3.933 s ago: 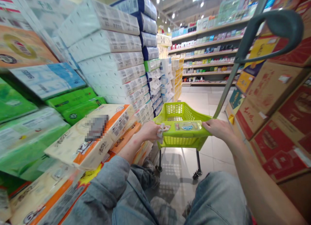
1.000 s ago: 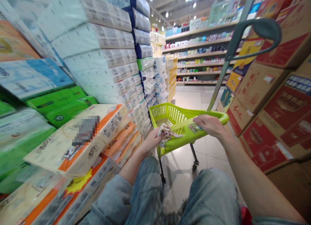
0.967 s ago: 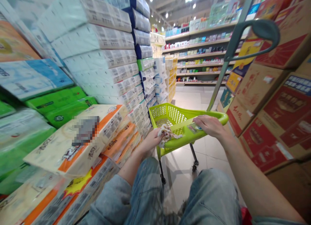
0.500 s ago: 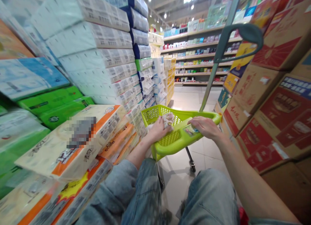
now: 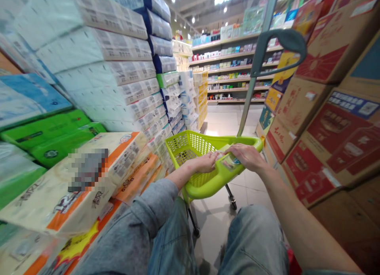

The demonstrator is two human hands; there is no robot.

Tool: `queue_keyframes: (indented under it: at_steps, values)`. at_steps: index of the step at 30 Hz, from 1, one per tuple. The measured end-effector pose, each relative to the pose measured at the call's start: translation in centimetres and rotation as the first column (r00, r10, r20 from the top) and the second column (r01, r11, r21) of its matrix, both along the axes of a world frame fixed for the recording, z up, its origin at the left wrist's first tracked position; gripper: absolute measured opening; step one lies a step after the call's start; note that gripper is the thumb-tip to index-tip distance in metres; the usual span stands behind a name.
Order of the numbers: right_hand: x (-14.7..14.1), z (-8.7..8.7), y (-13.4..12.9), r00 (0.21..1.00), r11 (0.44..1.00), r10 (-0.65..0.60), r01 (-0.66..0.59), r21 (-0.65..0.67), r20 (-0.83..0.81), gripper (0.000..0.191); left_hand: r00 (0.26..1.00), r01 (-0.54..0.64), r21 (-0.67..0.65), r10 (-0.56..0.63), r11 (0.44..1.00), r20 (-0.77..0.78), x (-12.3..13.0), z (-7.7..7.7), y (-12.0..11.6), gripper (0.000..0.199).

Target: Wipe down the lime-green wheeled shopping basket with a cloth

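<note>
A lime-green plastic shopping cart basket (image 5: 204,192) stands in front of my knees, with perforated walls and a thick rounded rim. My left hand (image 5: 205,163) reaches over its near side, fingers bent around a pale crumpled cloth (image 5: 219,153) that is mostly hidden. The cloth is against the inner side of the panel near the right end. My right hand (image 5: 246,155) is closed over the top rim there, fingertips close to those of my left hand. Beneath both hands, a printed label (image 5: 229,163) shows on the panel.
A grey pole with a looped handle (image 5: 254,55) rises behind the cart. Tissue packs (image 5: 118,73) are stacked high at left; a low pack (image 5: 38,211) carries a blurred-out dark object. Cardboard cartons (image 5: 335,128) line the right. Stocked shelves (image 5: 231,65) stand beyond the tiled floor.
My left hand has moved right with the cloth, from inside the basket to the panel by my right hand. My right hand stays on the rim. The view has shifted slightly right.
</note>
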State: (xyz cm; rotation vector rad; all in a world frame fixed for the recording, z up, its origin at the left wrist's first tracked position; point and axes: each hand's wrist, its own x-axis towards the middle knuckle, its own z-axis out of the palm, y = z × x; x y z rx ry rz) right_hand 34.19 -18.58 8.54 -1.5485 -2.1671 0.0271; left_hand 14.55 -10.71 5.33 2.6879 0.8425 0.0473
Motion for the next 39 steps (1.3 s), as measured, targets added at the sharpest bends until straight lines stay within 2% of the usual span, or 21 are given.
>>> queue_keyframes:
  at_steps: [3,5,7,10,13,17,20,26,29,32,35,37,39]
  values:
    - [-0.1,-0.1,0.3,0.988,0.994,-0.106,0.102,-0.039,-0.114,0.06,0.999,-0.022,0.012,0.022,1.0,-0.025,0.1,-0.2,0.2,0.069]
    - [-0.3,-0.2,0.7,0.967,0.98,-0.201,0.197,-0.039,-0.154,0.057,0.994,-0.083,0.033,0.085,0.996,-0.066,0.0,-0.1,-0.1,0.068]
    - [-0.4,-0.4,1.0,0.947,0.954,-0.299,0.298,-0.023,-0.119,0.052,0.984,-0.146,0.063,0.152,0.987,-0.095,0.0,0.1,-0.5,0.067]
    - [-0.1,-0.8,1.5,0.917,0.917,-0.399,0.399,-0.003,-0.001,0.047,0.97,-0.235,0.095,0.239,0.967,-0.039,0.3,0.2,-1.3,0.063]
    - [0.6,-1.1,2.1,0.898,0.898,-0.437,0.439,-0.033,0.059,0.048,0.953,-0.302,0.065,0.303,0.951,0.004,0.9,0.3,-2.0,0.061]
    - [1.7,-1.1,2.7,0.885,0.875,-0.454,0.464,-0.139,0.1,0.051,0.95,-0.314,-0.013,0.314,0.949,0.001,1.9,0.4,-2.4,0.059]
    - [2.3,-0.7,2.7,0.903,0.891,-0.419,0.428,-0.149,0.093,0.048,0.96,-0.278,-0.045,0.279,0.96,0.028,2.2,0.4,-2.3,0.056]
    - [3.0,-0.1,1.8,0.958,0.949,-0.278,0.286,-0.133,0.073,0.049,0.999,-0.033,-0.034,0.034,0.999,0.038,1.6,0.1,-2.4,0.054]
    - [3.2,-0.1,1.6,0.964,0.958,-0.26,0.265,-0.11,0.059,0.049,0.995,-0.004,-0.034,0.007,0.999,0.098,1.9,-0.5,-2.3,0.052]
    - [3.3,0.0,1.4,0.973,0.967,-0.227,0.231,-0.106,0.048,0.048,0.987,-0.006,-0.062,0.016,0.998,0.162,3.0,-1.3,-1.5,0.051]
    - [3.4,0.1,1.4,0.979,0.973,-0.2,0.204,-0.106,0.047,0.047,0.993,-0.015,-0.087,0.026,0.996,0.117,4.8,-1.7,0.1,0.053]
    - [3.5,0.1,1.4,0.978,0.973,-0.2,0.205,-0.105,0.058,0.047,0.997,0.029,-0.059,-0.024,0.998,0.075,6.0,-1.8,1.2,0.052]
    - [3.5,0.1,1.5,0.979,0.973,-0.197,0.203,-0.107,0.06,0.047,0.99,0.121,0.017,-0.122,0.993,0.066,7.0,-1.9,2.3,0.049]
